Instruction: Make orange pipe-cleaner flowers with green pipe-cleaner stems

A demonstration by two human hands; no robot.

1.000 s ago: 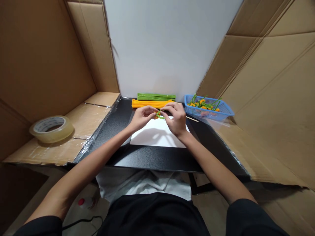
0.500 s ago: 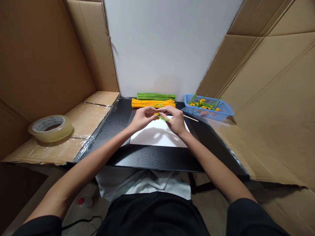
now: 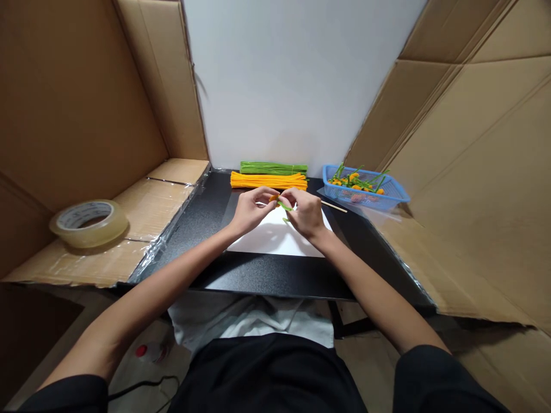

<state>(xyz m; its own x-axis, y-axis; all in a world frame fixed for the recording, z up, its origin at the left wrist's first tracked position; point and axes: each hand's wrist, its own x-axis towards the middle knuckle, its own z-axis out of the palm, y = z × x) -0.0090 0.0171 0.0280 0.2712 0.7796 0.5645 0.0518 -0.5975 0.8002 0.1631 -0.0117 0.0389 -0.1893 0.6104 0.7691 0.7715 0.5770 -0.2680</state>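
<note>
both hands [image 3: 279, 209] over white sheet [image 3: 275, 238], mid counter | fingers [image 3: 297, 198] pinching green pipe cleaner [image 3: 284, 205], orange bit at left tips | risk: thin stem slipping, twist unwinding under loose pinch

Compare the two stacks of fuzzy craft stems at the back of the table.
The orange bundle lies nearer the person; the green bundle lies behind it, against the white wall. The orange bundle looks longer and thicker, the green one slimmer. Both lie flat, parallel, untouched on the black table.
</note>
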